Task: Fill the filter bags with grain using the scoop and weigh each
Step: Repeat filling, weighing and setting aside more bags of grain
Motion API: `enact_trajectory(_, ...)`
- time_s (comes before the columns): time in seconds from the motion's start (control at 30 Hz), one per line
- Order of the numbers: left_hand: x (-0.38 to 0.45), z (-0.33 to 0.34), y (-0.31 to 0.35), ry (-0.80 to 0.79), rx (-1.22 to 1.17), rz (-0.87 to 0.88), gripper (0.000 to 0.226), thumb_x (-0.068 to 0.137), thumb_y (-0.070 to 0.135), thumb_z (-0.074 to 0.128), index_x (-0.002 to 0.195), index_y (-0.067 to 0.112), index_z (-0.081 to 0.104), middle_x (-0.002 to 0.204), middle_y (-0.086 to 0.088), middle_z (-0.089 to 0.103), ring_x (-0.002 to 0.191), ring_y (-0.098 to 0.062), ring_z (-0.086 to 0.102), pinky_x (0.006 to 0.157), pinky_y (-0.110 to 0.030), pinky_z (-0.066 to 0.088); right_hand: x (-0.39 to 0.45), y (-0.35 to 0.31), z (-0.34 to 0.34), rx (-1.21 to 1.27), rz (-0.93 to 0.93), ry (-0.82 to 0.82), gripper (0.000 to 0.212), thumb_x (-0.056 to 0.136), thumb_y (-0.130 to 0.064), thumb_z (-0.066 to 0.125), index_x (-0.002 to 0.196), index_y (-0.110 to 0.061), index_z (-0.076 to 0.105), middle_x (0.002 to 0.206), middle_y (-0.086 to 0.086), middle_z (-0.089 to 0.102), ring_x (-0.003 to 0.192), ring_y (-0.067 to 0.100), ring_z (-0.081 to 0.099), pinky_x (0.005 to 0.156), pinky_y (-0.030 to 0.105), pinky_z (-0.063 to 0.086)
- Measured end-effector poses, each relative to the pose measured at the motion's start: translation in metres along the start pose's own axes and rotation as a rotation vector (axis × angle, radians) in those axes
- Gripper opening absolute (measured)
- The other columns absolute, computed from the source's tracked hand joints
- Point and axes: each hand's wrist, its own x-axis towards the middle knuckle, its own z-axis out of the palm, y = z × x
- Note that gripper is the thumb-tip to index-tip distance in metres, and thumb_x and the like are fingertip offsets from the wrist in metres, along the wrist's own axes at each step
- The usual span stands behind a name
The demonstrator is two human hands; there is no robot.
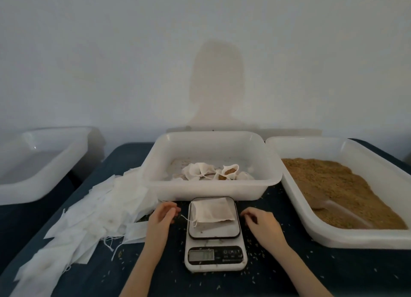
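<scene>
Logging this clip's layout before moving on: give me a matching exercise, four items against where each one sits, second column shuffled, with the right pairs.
Items:
1. bag being weighed
2. scoop
3. stack of empty bags
4. filled bags

Places:
A. in the middle tub
B. on the scale platform
C. on the cloth, left of the scale
D. lying in the grain tub on the right

Pairs: 1-B, 2-D, 3-C, 4-A
</scene>
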Motion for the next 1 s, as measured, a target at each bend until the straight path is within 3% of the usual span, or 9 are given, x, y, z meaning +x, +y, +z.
enact_trajectory(0.57, -0.001, 0.0, -0.005, -0.053, 0.208, 0.003, 0.018, 0.092, 0.009, 0.053, 0.088, 0.024, 0.063, 0.08, 0.002, 0.067, 0.077, 0.002, 0.062, 0.069, -0.014, 0.045, -0.007, -0.002, -0.003, 0.012, 0.018, -0.004, 0.019, 0.098, -0.025, 0.049, 0.095, -0.042, 0.058, 0.087, -0.022, 0.063, 0.079, -0.007, 0.059, 0.063, 0.007, 0.035)
enact_trajectory(0.67, -0.001, 0.001, -0.005, -0.052, 0.228, -0.001, 0.019, 0.092, 0.01, 0.053, 0.087, 0.026, 0.062, 0.079, 0.003, 0.067, 0.076, 0.003, 0.062, 0.068, -0.013, 0.043, -0.01, -0.007, -0.005, 0.106, 0.008, 0.095, 0.019, 0.096, -0.023, 0.053, 0.097, -0.04, 0.061, 0.08, -0.02, 0.062, 0.075, -0.006, 0.059, 0.068, 0.014, 0.047)
enact_trajectory(0.77, 0.0, 0.002, -0.006, -0.056, 0.246, -0.014, 0.019, 0.092, 0.011, 0.053, 0.087, 0.027, 0.062, 0.079, 0.004, 0.067, 0.076, 0.003, 0.062, 0.068, -0.013, 0.043, -0.012, -0.027, -0.008, 0.149, -0.05, 0.239, 0.017, 0.093, -0.026, 0.057, 0.105, -0.036, 0.063, 0.08, -0.021, 0.06, 0.075, -0.005, 0.058, 0.064, 0.012, 0.045)
enact_trajectory(0.87, 0.0, 0.001, -0.004, -0.052, 0.264, -0.017, 0.019, 0.092, 0.011, 0.054, 0.086, 0.027, 0.062, 0.078, 0.005, 0.067, 0.075, 0.003, 0.062, 0.067, -0.013, 0.043, -0.015, -0.066, -0.005, 0.029, -0.224, 0.071, 0.031, 0.086, -0.047, 0.057, 0.117, -0.047, 0.052, 0.099, -0.032, 0.053, 0.084, -0.009, 0.054, 0.068, 0.007, 0.041)
enact_trajectory(0.93, -0.001, 0.001, -0.003, -0.049, 0.265, -0.021, 0.02, 0.091, 0.01, 0.054, 0.085, 0.027, 0.062, 0.077, 0.005, 0.067, 0.073, 0.002, 0.061, 0.066, -0.014, 0.043, -0.014, -0.091, 0.005, -0.091, -0.366, -0.049, 0.054, 0.078, -0.065, 0.048, 0.129, -0.047, 0.044, 0.12, -0.035, 0.042, 0.101, -0.012, 0.048, 0.084, 0.01, 0.037)
enact_trajectory(1.0, -0.002, 0.001, -0.001, -0.05, 0.264, -0.019, 0.02, 0.092, 0.009, 0.054, 0.085, 0.026, 0.062, 0.077, 0.006, 0.067, 0.073, 0.002, 0.061, 0.067, -0.013, 0.043, -0.011, -0.106, 0.016, -0.196, -0.438, -0.099, 0.066, 0.077, -0.066, 0.049, 0.138, -0.042, 0.038, 0.136, -0.029, 0.039, 0.117, -0.005, 0.044, 0.094, 0.017, 0.035)
